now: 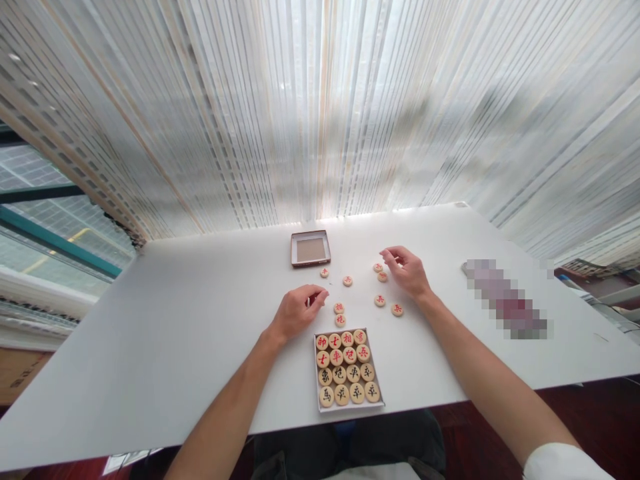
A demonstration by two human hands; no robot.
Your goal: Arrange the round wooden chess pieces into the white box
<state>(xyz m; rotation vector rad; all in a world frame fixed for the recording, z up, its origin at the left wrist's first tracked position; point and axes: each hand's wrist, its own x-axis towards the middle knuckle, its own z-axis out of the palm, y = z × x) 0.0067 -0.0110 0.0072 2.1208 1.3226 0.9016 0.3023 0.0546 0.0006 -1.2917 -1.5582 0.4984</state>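
Observation:
An open box [317, 373] near the table's front edge holds rows of round wooden Chinese chess pieces, red characters in the far rows and black ones nearer me. Just left of two touching red pieces [339, 309], my left hand [301, 310] hovers with curled fingers, thumb close to the forefinger. Farther right, my right hand [407, 270] has thumb and fingertips drawn together beside a red piece [378, 267], which touches another piece [383, 277]. Whether either hand holds anything is hidden. More red pieces lie loose: one [347, 281] between the hands and two [397, 309] below my right hand.
The box lid [295, 261] lies inside-up toward the back of the white table [175, 347], with a piece [325, 273] in front of it. A blurred-out object [507, 300] is at the right. Striped curtains [310, 120] hang along the far edge.

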